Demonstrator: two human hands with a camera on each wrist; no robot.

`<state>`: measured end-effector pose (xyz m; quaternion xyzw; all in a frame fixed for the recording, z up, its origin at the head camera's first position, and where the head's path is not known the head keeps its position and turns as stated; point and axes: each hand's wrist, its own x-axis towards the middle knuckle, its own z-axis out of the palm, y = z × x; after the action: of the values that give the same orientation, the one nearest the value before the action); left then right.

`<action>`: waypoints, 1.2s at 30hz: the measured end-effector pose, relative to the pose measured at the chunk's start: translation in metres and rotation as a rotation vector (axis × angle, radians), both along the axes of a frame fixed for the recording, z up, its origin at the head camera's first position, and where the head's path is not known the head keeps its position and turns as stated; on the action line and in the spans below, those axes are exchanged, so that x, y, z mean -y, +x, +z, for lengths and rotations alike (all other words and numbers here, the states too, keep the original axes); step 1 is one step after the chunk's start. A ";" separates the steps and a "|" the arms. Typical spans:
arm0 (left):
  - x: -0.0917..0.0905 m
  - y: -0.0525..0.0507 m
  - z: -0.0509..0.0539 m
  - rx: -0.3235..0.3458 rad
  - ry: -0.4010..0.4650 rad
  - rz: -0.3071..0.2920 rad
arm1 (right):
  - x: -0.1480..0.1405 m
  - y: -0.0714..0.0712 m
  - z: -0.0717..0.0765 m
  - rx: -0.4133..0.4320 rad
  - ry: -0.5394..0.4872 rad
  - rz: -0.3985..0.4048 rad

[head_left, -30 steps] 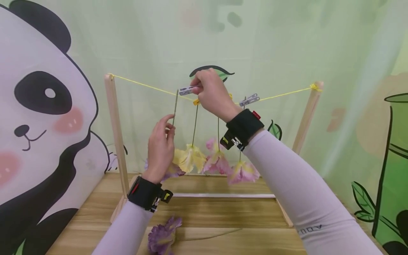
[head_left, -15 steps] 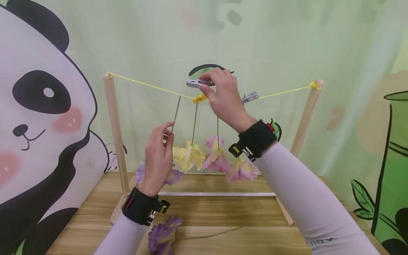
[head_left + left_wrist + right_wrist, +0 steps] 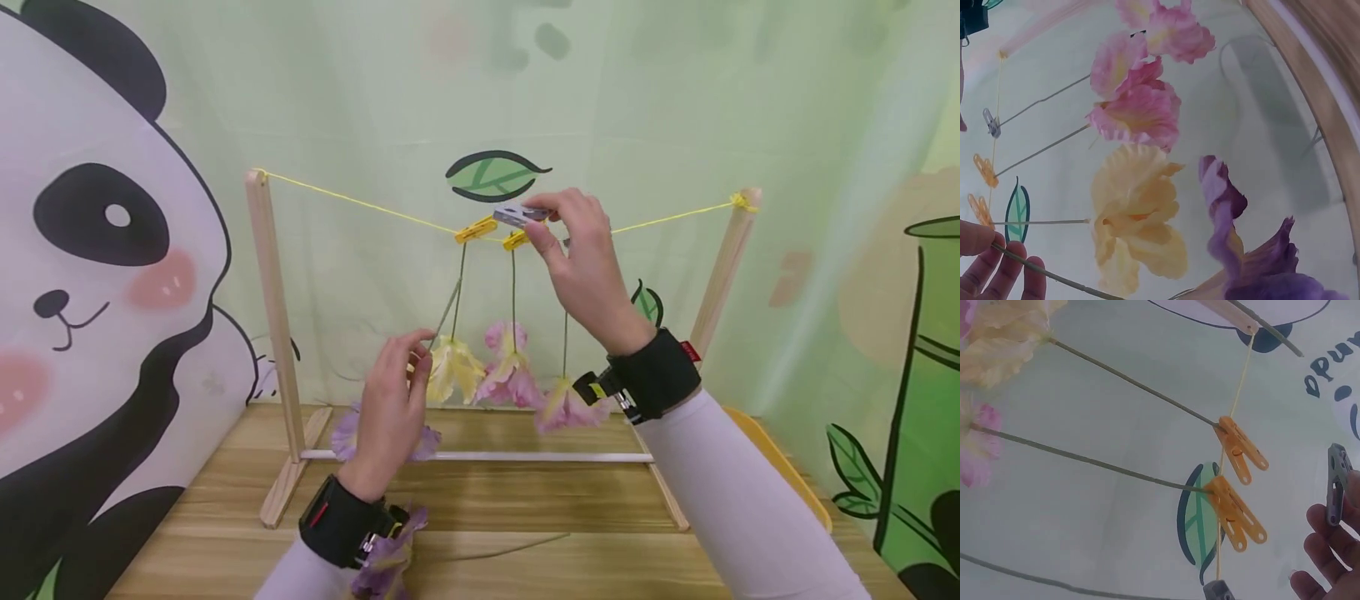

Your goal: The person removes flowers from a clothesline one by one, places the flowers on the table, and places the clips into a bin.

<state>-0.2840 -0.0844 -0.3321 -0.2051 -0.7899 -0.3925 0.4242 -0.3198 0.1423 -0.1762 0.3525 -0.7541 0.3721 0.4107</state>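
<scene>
My left hand [image 3: 392, 408] pinches the green stem [image 3: 447, 307] of a purple flower [image 3: 1272, 272], whose bloom hangs below the hand. The stem's tip is lower than the yellow string [image 3: 360, 202]. A grey clothespin [image 3: 519, 216] is held between thumb and fingers of my right hand [image 3: 588, 262], in front of the string. Two yellow clothespins [image 3: 476, 230] clip a yellow flower [image 3: 453, 371] and a pink flower [image 3: 510, 375] upside down. Farther right hangs another pink flower [image 3: 562, 408]; its grey clothespin [image 3: 991, 123] shows in the left wrist view.
Wooden posts [image 3: 272, 317] at both sides hold the string, joined low down by a white bar [image 3: 525, 457]. A second purple flower [image 3: 386, 558] lies on the wooden table [image 3: 600, 508] near the front. A yellow tray edge [image 3: 795, 475] shows behind my right arm.
My right hand has moved right with the grey clothespin, off the stem's top. My left hand has lowered the purple flower, and the stem now leans right, near the yellow flower's stem.
</scene>
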 end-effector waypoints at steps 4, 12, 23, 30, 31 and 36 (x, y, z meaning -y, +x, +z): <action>-0.002 0.002 -0.009 0.007 0.000 -0.015 | -0.016 0.005 -0.013 -0.006 -0.054 -0.016; -0.009 0.007 -0.024 0.034 0.003 -0.043 | -0.053 0.019 -0.039 0.017 -0.152 -0.095; -0.013 0.009 -0.042 0.082 0.010 -0.089 | -0.091 0.027 -0.078 0.044 -0.247 -0.154; -0.014 0.010 -0.043 0.088 -0.054 -0.085 | -0.111 0.035 -0.103 0.065 -0.293 -0.201; -0.013 0.011 -0.043 0.098 -0.069 -0.086 | -0.114 0.037 -0.106 0.073 -0.308 -0.210; -0.011 0.013 -0.045 0.170 -0.161 -0.108 | -0.125 0.044 -0.113 0.076 -0.371 -0.251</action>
<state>-0.2707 -0.0730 -0.3775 -0.2468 -0.8399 -0.3659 0.3160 -0.2757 0.2674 -0.2887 0.1604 -0.7256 0.4633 0.4829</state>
